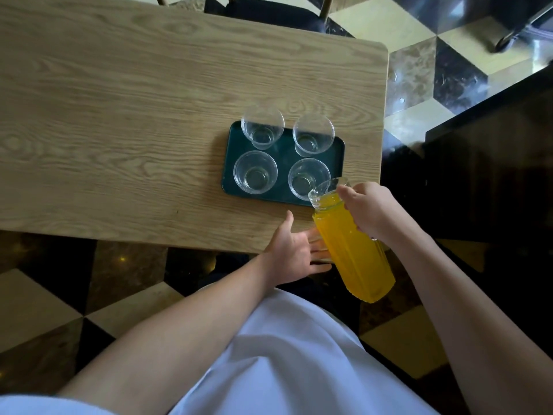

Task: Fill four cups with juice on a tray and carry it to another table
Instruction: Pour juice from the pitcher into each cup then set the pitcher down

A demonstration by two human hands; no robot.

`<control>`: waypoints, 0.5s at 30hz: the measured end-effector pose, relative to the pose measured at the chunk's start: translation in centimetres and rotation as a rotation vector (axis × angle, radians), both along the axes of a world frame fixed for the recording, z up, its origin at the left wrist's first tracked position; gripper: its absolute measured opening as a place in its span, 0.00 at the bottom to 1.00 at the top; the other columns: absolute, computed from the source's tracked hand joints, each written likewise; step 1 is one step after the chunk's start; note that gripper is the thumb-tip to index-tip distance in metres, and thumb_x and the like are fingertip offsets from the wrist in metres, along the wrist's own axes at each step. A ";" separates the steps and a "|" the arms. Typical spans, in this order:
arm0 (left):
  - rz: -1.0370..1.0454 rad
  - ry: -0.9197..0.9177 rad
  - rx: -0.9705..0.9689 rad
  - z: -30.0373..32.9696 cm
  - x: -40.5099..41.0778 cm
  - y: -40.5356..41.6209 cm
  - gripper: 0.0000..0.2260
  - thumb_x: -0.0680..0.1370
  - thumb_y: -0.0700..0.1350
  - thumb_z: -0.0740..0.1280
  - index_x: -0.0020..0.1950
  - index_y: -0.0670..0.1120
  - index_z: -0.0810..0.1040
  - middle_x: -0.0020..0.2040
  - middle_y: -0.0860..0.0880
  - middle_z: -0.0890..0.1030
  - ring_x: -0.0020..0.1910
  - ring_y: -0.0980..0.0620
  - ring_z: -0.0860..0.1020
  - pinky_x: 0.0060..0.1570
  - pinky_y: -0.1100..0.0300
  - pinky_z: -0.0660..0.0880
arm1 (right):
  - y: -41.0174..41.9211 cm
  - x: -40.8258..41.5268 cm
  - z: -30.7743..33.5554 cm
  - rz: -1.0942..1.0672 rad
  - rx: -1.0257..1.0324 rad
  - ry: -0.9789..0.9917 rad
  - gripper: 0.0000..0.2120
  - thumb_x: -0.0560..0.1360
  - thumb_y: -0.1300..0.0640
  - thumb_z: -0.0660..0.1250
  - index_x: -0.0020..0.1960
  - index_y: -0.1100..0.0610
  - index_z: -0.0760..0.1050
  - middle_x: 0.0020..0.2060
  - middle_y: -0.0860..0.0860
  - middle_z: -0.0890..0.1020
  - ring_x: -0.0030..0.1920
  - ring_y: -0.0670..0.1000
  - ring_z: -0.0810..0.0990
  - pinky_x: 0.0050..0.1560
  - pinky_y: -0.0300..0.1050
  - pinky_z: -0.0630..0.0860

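A dark green tray (285,158) lies near the right end of the wooden table (119,115). On it stand clear cups in two rows, all empty: far left (262,126), far right (313,133), near left (255,172), near right (308,178). My right hand (368,209) grips the handle of a ribbed glass jug (353,250) full of orange juice, held tilted with its spout just over the near right cup's rim. My left hand (294,250) is open, fingers spread, resting against the jug's lower side.
A dark-cushioned chair (275,10) stands at the table's far side. The floor (419,79) is glossy with black, cream and brown tiles. A dark cabinet (493,163) stands close to the table's right edge. My white clothing fills the bottom of the view.
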State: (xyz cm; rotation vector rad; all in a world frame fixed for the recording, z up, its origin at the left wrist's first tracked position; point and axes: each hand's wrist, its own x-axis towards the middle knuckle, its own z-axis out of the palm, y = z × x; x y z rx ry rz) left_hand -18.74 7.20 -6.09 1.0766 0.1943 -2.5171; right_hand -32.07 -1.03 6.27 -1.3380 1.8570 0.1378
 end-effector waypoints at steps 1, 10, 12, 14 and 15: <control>-0.002 0.004 0.001 0.0 0.0 0.0 0.44 0.76 0.76 0.40 0.66 0.47 0.81 0.67 0.39 0.80 0.69 0.38 0.75 0.74 0.39 0.60 | 0.0 0.1 0.0 0.008 0.001 0.007 0.22 0.82 0.43 0.56 0.44 0.59 0.76 0.36 0.54 0.77 0.33 0.53 0.75 0.35 0.44 0.72; 0.024 0.015 -0.012 0.5 0.3 -0.1 0.46 0.75 0.77 0.42 0.71 0.46 0.78 0.70 0.40 0.78 0.73 0.40 0.71 0.73 0.40 0.62 | -0.4 0.6 0.1 0.035 -0.011 0.030 0.24 0.82 0.43 0.56 0.45 0.62 0.77 0.36 0.57 0.78 0.34 0.55 0.76 0.36 0.47 0.74; 0.032 -0.018 -0.001 0.7 0.2 -0.2 0.45 0.75 0.77 0.42 0.68 0.47 0.80 0.67 0.40 0.80 0.71 0.40 0.73 0.70 0.41 0.66 | -0.4 0.9 0.0 0.046 -0.017 0.042 0.24 0.83 0.43 0.55 0.45 0.62 0.77 0.36 0.58 0.78 0.33 0.55 0.75 0.34 0.46 0.72; 0.041 -0.033 0.015 0.7 0.1 -0.3 0.44 0.75 0.77 0.43 0.64 0.47 0.82 0.65 0.40 0.81 0.68 0.40 0.75 0.66 0.42 0.68 | -0.4 1.1 0.0 0.064 -0.009 0.047 0.23 0.83 0.45 0.55 0.44 0.63 0.75 0.35 0.57 0.76 0.31 0.54 0.73 0.32 0.43 0.70; 0.042 -0.035 0.019 0.7 0.1 -0.3 0.44 0.75 0.77 0.43 0.64 0.47 0.82 0.65 0.40 0.81 0.68 0.40 0.75 0.65 0.42 0.69 | -0.5 1.1 0.1 0.083 0.002 0.046 0.23 0.83 0.46 0.55 0.44 0.63 0.74 0.34 0.56 0.75 0.31 0.53 0.72 0.32 0.43 0.69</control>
